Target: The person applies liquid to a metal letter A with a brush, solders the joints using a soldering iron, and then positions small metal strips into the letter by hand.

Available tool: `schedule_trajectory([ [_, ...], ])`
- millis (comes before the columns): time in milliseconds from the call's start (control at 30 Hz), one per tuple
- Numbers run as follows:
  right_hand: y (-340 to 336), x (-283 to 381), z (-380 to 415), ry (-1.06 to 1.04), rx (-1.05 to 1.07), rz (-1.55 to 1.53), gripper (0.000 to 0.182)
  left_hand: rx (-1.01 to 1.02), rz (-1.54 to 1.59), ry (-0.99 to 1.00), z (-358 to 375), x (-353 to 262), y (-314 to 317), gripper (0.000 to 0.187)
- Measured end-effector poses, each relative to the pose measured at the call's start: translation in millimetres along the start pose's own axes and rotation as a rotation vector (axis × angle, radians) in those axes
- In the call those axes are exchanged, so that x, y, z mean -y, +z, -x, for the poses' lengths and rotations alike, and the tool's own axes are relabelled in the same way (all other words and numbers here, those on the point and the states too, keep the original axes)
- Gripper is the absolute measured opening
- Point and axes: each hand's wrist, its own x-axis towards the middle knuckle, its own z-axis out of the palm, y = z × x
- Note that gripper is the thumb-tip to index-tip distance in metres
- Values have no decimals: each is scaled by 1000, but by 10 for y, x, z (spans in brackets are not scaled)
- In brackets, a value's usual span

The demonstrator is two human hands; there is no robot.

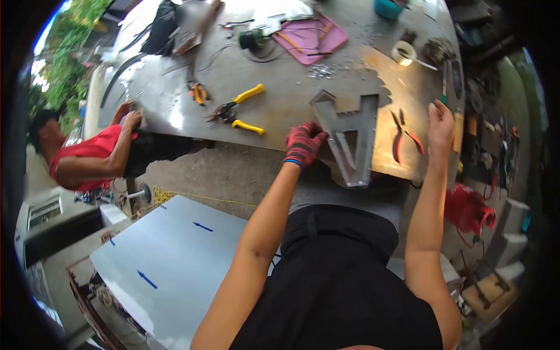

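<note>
My left hand [304,143], in a red and black striped glove, curls its fingers at the left edge of a hollow sheet-metal letter [366,134]. The letter lies at the table's front edge, its open side with raised walls facing up. My bare right hand [440,125] is closed around the green handle of a screwdriver-like tool [444,96], whose thin shaft points away from me; its tip is hard to make out. Between the letter and my right hand lie red-handled pliers [398,143], jaws pointing away, on a brownish sheet [388,160].
Yellow-handled snips [239,108] and orange-handled pliers [198,93] lie left on the metal table [274,111]. Farther back are a wire spool [252,39], a pink tray [335,41], metal scraps and a tape roll [403,52]. A co-worker in red [96,149] works at the left.
</note>
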Motion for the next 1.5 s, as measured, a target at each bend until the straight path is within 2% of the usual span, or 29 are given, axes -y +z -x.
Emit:
schedule_trajectory([
  [67, 24, 120, 51, -10, -44, -16, 43, -9, -81, 19, -12, 24, 23, 31],
  [100, 46, 155, 63, -25, -63, -23, 44, -5, -23, -4, -75, 210, 98, 34],
  [167, 71, 279, 66, 33, -74, 17, 48, 50, 52, -15, -95, 205, 97, 33],
  [233, 108, 348, 67, 48, -81, 19, 52, -27, 7, -6, -122, 357, 164, 32],
  [400, 356, 527, -314, 92, -70, -49, 61, 52, 57, -78, -92, 249, 89, 33],
  [467, 574, 480, -537, 136, -58, -63, 62, 23, 71, -20, -132, 368, 145, 32],
  [567, 871, 306, -923, 213, -170, -166, 57, -6, 19, 1, -143, 409, 171, 30],
  [633, 949, 305, -1004, 131, -153, -277, 50, 9, 50, -14, -160, 405, 171, 30],
  [667, 977, 363, -1009, 97, -208, -156, 37, 22, 83, -32, -149, 412, 168, 29],
  [700, 946, 401, -1012, 101, -203, -155, 37, 23, 81, -39, -137, 418, 165, 29],
  [767, 844, 504, -1021, -2, -295, 24, 23, 20, 23, -49, -143, 391, 164, 29],
  [933, 821, 368, -1125, -62, -287, 107, 23, 34, 58, -52, -127, 399, 164, 30],
  [1067, 820, 364, -1152, -18, -299, 143, 23, 26, 51, -56, -146, 400, 170, 32],
  [1233, 418, 661, -959, 158, -194, -137, 23, 14, 34, -43, -136, 374, 163, 33],
  [1267, 335, 700, -876, 80, -189, -171, 20, -5, 21, -23, -128, 355, 164, 32],
  [1367, 93, 910, -594, 144, -71, -251, 20, 51, 46, -65, -89, 137, 56, 32],
  [1433, 18, 866, -309, -56, 74, -321, 19, 22, 68, -47, -97, 209, 92, 31],
  [1500, -13, 1026, 108, -112, 212, -324, 19, 8, 12, 0, -100, 225, 99, 31],
])
